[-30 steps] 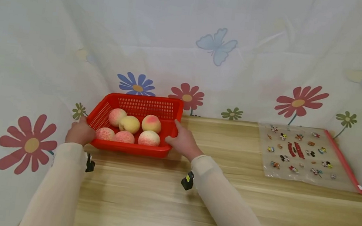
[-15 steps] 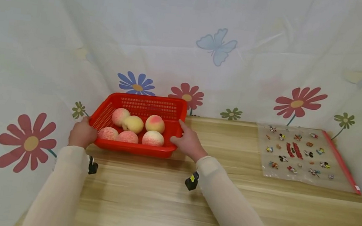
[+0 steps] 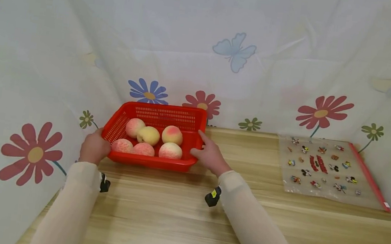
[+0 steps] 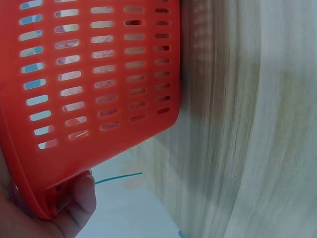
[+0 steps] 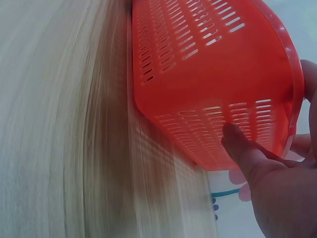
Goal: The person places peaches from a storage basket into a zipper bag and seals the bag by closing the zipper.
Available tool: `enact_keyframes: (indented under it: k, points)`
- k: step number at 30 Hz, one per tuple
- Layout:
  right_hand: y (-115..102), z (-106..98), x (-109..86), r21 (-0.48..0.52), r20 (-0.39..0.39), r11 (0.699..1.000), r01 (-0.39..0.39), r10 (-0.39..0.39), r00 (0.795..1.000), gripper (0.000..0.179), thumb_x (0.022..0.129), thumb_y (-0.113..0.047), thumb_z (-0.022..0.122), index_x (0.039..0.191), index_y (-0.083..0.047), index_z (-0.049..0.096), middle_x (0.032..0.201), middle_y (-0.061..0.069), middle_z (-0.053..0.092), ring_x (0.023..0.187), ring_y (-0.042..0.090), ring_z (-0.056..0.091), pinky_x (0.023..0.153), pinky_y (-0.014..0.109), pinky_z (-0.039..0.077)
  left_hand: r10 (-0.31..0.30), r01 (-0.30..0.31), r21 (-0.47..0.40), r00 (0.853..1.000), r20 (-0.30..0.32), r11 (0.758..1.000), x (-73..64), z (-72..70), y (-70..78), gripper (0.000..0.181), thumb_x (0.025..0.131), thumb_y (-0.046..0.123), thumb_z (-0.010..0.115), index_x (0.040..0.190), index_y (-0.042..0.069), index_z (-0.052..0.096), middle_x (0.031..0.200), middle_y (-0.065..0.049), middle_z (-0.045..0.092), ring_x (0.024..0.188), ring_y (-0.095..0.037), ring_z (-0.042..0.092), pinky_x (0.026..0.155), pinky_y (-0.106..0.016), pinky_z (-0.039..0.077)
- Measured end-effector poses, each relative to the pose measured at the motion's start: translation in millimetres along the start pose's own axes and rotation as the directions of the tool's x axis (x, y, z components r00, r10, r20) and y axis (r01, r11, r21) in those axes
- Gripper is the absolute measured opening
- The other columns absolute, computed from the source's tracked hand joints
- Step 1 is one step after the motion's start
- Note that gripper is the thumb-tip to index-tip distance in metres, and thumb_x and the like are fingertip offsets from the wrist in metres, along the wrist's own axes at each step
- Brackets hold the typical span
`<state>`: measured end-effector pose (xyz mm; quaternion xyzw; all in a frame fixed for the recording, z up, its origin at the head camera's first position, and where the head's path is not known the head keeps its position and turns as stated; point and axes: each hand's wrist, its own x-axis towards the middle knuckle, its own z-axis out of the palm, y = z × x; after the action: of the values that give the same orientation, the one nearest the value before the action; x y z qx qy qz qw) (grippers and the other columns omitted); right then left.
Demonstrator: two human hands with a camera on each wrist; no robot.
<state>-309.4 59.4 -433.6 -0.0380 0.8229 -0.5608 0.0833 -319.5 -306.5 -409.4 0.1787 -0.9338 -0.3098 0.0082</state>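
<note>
A person in pale long sleeves grips a red plastic basket (image 3: 154, 162) by both ends at a wood-grain table (image 3: 155, 218), the basket sitting left of center in the head view. The left hand (image 3: 94, 149) is curled around the rim at the basket's left end, its fingers bent beneath the edge at lower left of the left wrist view. The right hand (image 3: 211, 157) grasps the opposite end, with one finger against the slotted outer wall near the middle of the right wrist view. Six peaches (image 3: 148, 136) in pink and yellow lie inside, three in a back row and three along the front wall. Whether the basket's base touches the tabletop cannot be told. A black device (image 3: 104, 184) shows at the left wrist and another black device (image 3: 213, 197) at the right. At the right of the frame, a clear bag (image 3: 331, 169) with cartoon prints and a red closure lies flat on the table; a flower-and-butterfly sheet (image 3: 191, 29) hangs behind.
</note>
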Motion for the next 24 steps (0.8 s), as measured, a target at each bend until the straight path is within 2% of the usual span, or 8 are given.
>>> enact_keyframes:
  k: [4, 7, 17, 24]
  points:
    - [3, -4, -0.8, 0.011, 0.0, 1.0, -0.002, 0.002, 1.0, 0.082, 0.084, -0.021, 0.067, 0.154, -0.032, 0.024, 0.141, 0.007, 0.049, 0.11, 0.025, 0.057, 0.084, 0.037, 0.059, 0.026, -0.026, 0.039, 1.0, -0.01, 0.999, -2.4, 2.3, 3.0, 0.071, 0.09, 0.01, 0.054, 0.153, 0.005, 0.022, 0.129, -0.027, 0.053, 0.097, -0.037, 0.054, 0.077, -0.046, 0.056]
    - [4, -7, -1.9, 0.018, -0.001, 1.0, -0.011, 0.011, 1.0, 0.081, 0.084, -0.021, 0.067, 0.153, -0.033, 0.025, 0.14, 0.005, 0.049, 0.112, 0.025, 0.056, 0.085, 0.038, 0.058, 0.035, -0.034, 0.06, 0.999, -0.012, 0.998, -3.1, 4.2, 4.6, 0.068, 0.092, 0.012, 0.05, 0.153, 0.004, 0.022, 0.126, -0.027, 0.054, 0.095, -0.037, 0.054, 0.076, -0.045, 0.055]
    - [13, -20, -5.6, 0.042, 0.008, 0.999, -0.007, 0.007, 1.0, 0.079, 0.086, -0.022, 0.063, 0.153, -0.034, 0.024, 0.142, 0.007, 0.049, 0.115, 0.026, 0.056, 0.088, 0.039, 0.057, 0.09, -0.08, 0.143, 0.994, -0.068, 0.986, -12.5, 12.0, 13.6, 0.064, 0.088, 0.013, 0.043, 0.149, -0.001, 0.027, 0.12, -0.031, 0.051, 0.094, -0.041, 0.052, 0.083, -0.054, 0.05]
    - [16, -29, -8.3, 0.054, 0.022, 0.999, -0.004, 0.003, 1.0, 0.079, 0.087, -0.022, 0.062, 0.154, -0.034, 0.022, 0.146, 0.009, 0.045, 0.118, 0.027, 0.054, 0.089, 0.039, 0.057, 0.081, -0.07, 0.15, 0.994, -0.071, 0.986, -18.9, 16.3, 20.5, 0.066, 0.088, 0.013, 0.043, 0.15, 0.001, 0.025, 0.123, -0.033, 0.049, 0.099, -0.043, 0.05, 0.09, -0.058, 0.048]
